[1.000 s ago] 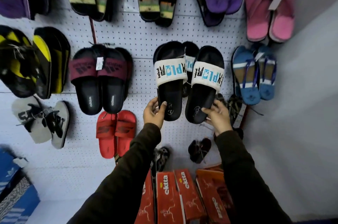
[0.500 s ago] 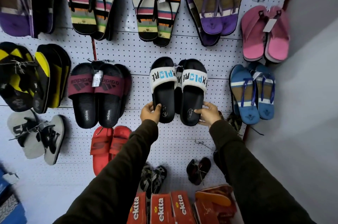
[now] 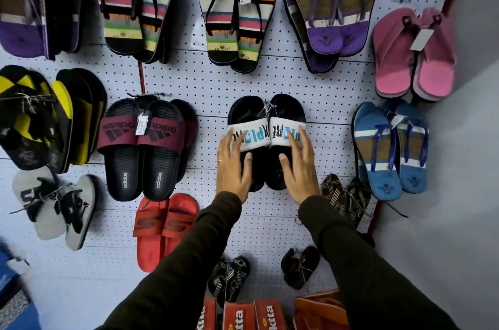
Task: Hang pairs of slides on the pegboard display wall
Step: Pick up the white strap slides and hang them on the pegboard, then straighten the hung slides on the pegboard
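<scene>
Slides (image 3: 266, 140), black with white bands, hang side by side on the pegboard (image 3: 216, 81), long axes vertical, heels lowest. Left hand (image 3: 232, 167) and right hand (image 3: 298, 167) lie flat against them, fingers spread, gripping nothing.

Two forearms enter from the lower edge of the frame, each covered to the wrist by a long dark olive-brown sleeve (image 3: 189, 257) of plain, unmarked fabric. Both hands are bare. The left hand (image 3: 233, 167), at frame centre, carries one thin ring (image 3: 220, 160).
</scene>
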The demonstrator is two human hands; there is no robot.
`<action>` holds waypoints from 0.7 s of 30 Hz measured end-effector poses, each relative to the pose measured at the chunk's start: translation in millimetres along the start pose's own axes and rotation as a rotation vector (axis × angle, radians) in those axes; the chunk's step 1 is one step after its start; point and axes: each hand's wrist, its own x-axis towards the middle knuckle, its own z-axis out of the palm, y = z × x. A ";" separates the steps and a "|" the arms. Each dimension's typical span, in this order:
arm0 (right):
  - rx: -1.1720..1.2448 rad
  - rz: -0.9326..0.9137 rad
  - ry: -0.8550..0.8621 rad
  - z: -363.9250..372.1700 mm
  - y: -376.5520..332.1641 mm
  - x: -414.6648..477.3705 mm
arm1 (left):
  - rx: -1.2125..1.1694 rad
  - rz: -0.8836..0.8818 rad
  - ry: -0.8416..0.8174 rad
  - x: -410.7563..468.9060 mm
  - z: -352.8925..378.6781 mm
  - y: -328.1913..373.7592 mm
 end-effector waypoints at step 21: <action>-0.107 0.088 -0.034 25.9 -45.3 17.6 | 0.293 0.091 -0.258 24.1 -30.4 -35.3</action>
